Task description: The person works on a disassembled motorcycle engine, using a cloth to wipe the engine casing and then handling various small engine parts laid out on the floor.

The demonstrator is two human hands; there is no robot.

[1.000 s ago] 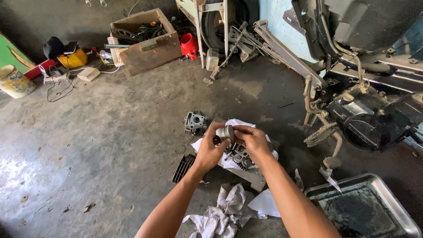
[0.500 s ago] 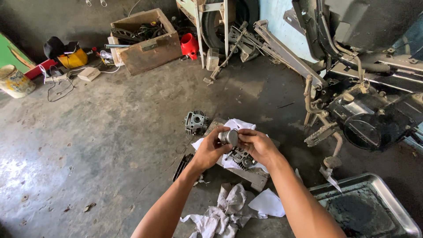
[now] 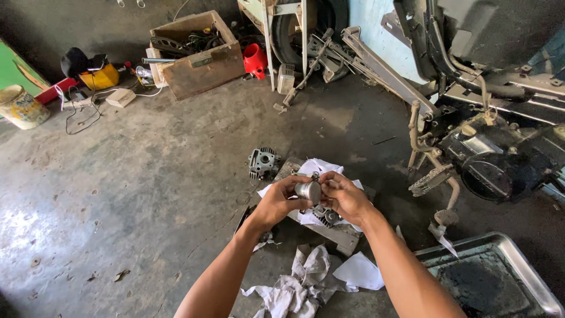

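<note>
Here, on a stained concrete workshop floor (image 3: 135, 194), your left hand (image 3: 276, 203) and right hand (image 3: 347, 197) meet over a short metal cylinder (image 3: 308, 191), likely a small engine piston, fingers of both pinched around it from either side. It hangs just above the white cloth (image 3: 321, 168) and the finned engine part (image 3: 325, 217) lying on a block. By the look of it you are inspecting or cleaning the piece; the next move calls for a steady two-handed hold while you turn it. At ten o'clock, far off, stands a pale bucket (image 3: 22, 107), contents unseen. At eleven o'clock a wooden crate (image 3: 203, 73) holds dark hoses and metal parts. At four o'clock a steel tray (image 3: 518, 265) carries dark oily residue. A cylinder head (image 3: 263, 162) sits just left of the cloth, crumpled rags (image 3: 294, 282) at six
</note>
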